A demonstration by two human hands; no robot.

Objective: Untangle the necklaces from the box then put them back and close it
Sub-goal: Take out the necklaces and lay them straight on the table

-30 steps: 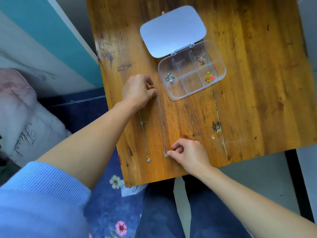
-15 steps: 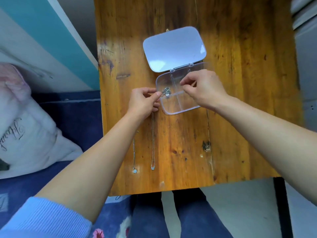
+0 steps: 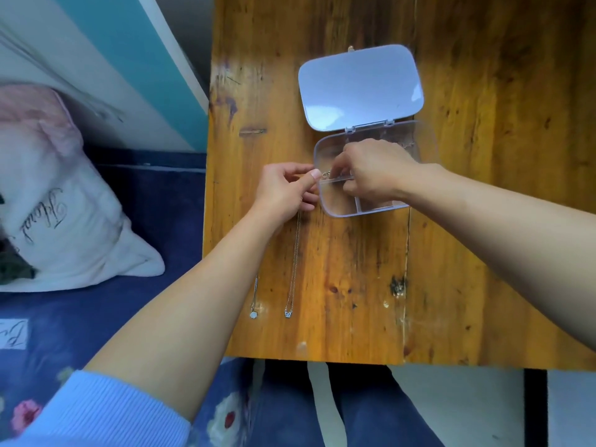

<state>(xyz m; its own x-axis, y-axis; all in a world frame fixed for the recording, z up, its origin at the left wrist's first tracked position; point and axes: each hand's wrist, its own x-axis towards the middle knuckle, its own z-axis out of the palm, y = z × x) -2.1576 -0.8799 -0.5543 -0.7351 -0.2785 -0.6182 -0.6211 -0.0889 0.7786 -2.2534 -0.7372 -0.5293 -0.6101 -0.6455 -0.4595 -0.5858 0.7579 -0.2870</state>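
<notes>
Clear box (image 3: 342, 211), lid (image 3: 360, 86) open flat, mid-counter (image 3: 483, 253); bare wood right and far. Two necklaces (image 3: 294, 269) lie near the left edge. Left hand (image 3: 283, 191) and right hand (image 3: 375, 171) pinch a silver tangle (image 3: 325, 174) at the box's left rim.

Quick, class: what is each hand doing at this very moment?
Left hand: fingers pinched on the small silver chain piece at the clear plastic compartment box edge.
Right hand: fingers curled inside the box; what it grips cannot be told.
</notes>
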